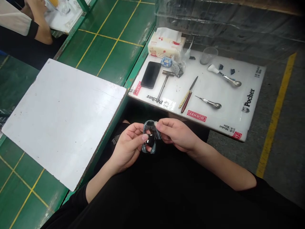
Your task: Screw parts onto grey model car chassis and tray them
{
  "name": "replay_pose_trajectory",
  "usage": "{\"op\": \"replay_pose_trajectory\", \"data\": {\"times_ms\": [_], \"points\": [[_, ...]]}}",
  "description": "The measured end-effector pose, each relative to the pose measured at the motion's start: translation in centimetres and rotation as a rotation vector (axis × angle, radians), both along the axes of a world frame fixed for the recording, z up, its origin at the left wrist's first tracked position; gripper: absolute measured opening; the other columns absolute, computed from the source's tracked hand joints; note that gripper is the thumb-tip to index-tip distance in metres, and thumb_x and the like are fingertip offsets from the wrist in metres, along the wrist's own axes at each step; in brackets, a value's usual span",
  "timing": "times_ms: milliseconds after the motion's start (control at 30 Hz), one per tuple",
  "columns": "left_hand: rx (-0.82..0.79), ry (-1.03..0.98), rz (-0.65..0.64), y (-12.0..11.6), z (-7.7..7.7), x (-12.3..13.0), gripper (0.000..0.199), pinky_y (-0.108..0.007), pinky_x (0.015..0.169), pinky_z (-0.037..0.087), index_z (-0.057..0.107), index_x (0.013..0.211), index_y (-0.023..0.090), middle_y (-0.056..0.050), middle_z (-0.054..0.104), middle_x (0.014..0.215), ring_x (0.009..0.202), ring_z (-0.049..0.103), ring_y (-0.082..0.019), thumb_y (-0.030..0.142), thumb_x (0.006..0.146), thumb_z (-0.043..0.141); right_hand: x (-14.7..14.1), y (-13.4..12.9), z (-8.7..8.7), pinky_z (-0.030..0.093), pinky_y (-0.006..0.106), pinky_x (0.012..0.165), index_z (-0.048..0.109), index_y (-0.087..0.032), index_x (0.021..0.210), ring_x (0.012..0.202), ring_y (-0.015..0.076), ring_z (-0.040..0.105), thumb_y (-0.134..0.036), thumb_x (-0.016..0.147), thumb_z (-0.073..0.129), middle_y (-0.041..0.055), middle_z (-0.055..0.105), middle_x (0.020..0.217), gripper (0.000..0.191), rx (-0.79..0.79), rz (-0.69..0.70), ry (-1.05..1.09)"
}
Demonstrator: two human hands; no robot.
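Close to my body, above my lap, I hold a small grey and black model car body [149,136], its oval shell with openings turned up toward me. My left hand [130,144] grips its left side, the thumb lying over a glossy black part in the middle. At the upper right edge of the same piece, my right hand [172,132] pinches with thumb and fingertips. A few thin dark strips show under the right fingers; I cannot make out what they are. My fingers hide parts of both sides of the shell.
On the white board [228,117] lie a phone [151,74], a small hammer [165,83], a knife [190,93], a pointed tool [209,102] and a brush [225,76]. A tissue box [165,44] and clear cup [209,56] stand behind. Left is a white panel [66,121]; beyond, another person's arm [40,28].
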State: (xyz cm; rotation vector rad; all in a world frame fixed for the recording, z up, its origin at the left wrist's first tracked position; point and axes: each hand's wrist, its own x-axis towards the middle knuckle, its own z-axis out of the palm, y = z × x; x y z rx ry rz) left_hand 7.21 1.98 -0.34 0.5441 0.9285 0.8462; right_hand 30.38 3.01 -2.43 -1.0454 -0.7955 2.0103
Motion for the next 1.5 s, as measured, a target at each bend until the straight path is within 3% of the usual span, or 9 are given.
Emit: {"op": "replay_pose_trajectory", "data": {"times_ms": [100,200,467,633,767,967,1100,1300,1500], "points": [[-0.033,-0.019,0.038,0.2,0.0,0.0,0.037,-0.024,0.062,0.076,0.089,0.108,0.014,-0.002,0.082,0.103,0.075,0.077,-0.012,0.028,0.089,0.118,0.0,-0.1,-0.1,0.031,0.027,0.057,0.079,-0.022,0.097,0.065,0.0124,0.043,-0.077,0.092,0.109,-0.0051,0.058,0.075,0.063,0.05,-0.034,-0.03],[-0.059,-0.019,0.059,0.4,0.1,-0.1,0.04,-0.024,0.061,0.076,0.089,0.108,0.014,-0.003,0.082,0.106,0.077,0.077,-0.013,0.029,0.087,0.119,0.1,-0.3,-0.3,0.053,0.032,0.07,0.086,-0.025,0.114,0.08,0.0184,0.062,-0.07,0.091,0.113,0.0008,0.075,0.094,0.058,0.183,-0.047,-0.176],[-0.071,-0.035,0.068,0.5,0.1,-0.2,0.042,-0.023,0.059,0.074,0.088,0.107,0.015,-0.003,0.081,0.106,0.074,0.075,-0.012,0.031,0.085,0.12,-0.3,-0.7,-0.5,0.069,0.043,0.098,0.087,-0.027,0.118,0.098,0.025,0.079,-0.067,0.095,0.11,0.0044,0.086,0.11,0.052,0.209,-0.061,-0.172],[-0.051,-0.04,0.053,0.3,0.2,-0.1,0.039,-0.024,0.059,0.075,0.087,0.106,0.015,-0.001,0.081,0.103,0.071,0.074,-0.011,0.03,0.087,0.119,-0.4,-0.7,-0.2,0.066,0.039,0.092,0.089,-0.025,0.113,0.091,0.0224,0.075,-0.06,0.093,0.113,0.003,0.084,0.104,0.047,0.182,-0.042,-0.166],[-0.023,-0.038,0.014,0.2,-0.1,-0.2,0.039,-0.024,0.061,0.076,0.087,0.108,0.015,-0.002,0.084,0.101,0.072,0.078,-0.012,0.03,0.089,0.118,-0.4,-0.7,-0.3,0.044,0.03,0.063,0.084,-0.022,0.097,0.067,0.0142,0.052,-0.069,0.096,0.109,-0.0027,0.067,0.077,0.053,0.112,-0.021,-0.074],[0.04,0.017,-0.034,-0.1,-0.4,-0.9,0.035,-0.026,0.063,0.078,0.087,0.11,0.017,-0.005,0.089,0.105,0.083,0.086,-0.018,0.024,0.091,0.116,0.5,-0.2,0.4,0.032,0.027,0.056,0.076,-0.021,0.084,0.062,0.0122,0.044,-0.073,0.096,0.107,-0.0044,0.056,0.067,0.062,0.096,0.078,-0.166],[0.028,-0.009,-0.032,0.1,-0.2,-1.0,0.035,-0.026,0.062,0.077,0.087,0.109,0.016,-0.005,0.089,0.105,0.08,0.085,-0.017,0.024,0.091,0.116,0.4,0.1,0.0,0.022,0.023,0.049,0.078,-0.019,0.087,0.057,0.0097,0.039,-0.081,0.098,0.104,-0.0032,0.057,0.068,0.069,-0.08,0.115,0.059],[-0.126,-0.136,0.03,0.8,-0.3,-0.8,0.043,-0.022,0.065,0.075,0.088,0.111,0.015,-0.004,0.087,0.099,0.075,0.082,-0.014,0.032,0.087,0.12,-0.7,-0.5,-1.2,0.029,0.018,0.048,0.086,-0.016,0.103,0.061,0.008,0.05,-0.058,0.095,0.115,0.0026,0.075,0.09,0.052,-0.115,-0.006,0.242],[-0.149,-0.166,0.021,0.6,-0.5,-0.7,0.046,-0.025,0.064,0.077,0.089,0.115,0.013,-0.002,0.082,0.094,0.07,0.074,-0.011,0.029,0.086,0.121,-1.1,-1.0,-1.4,0.029,0.017,0.049,0.086,-0.015,0.098,0.06,0.0074,0.045,-0.052,0.095,0.116,-0.0017,0.064,0.075,0.047,-0.121,0.075,0.326]]}}
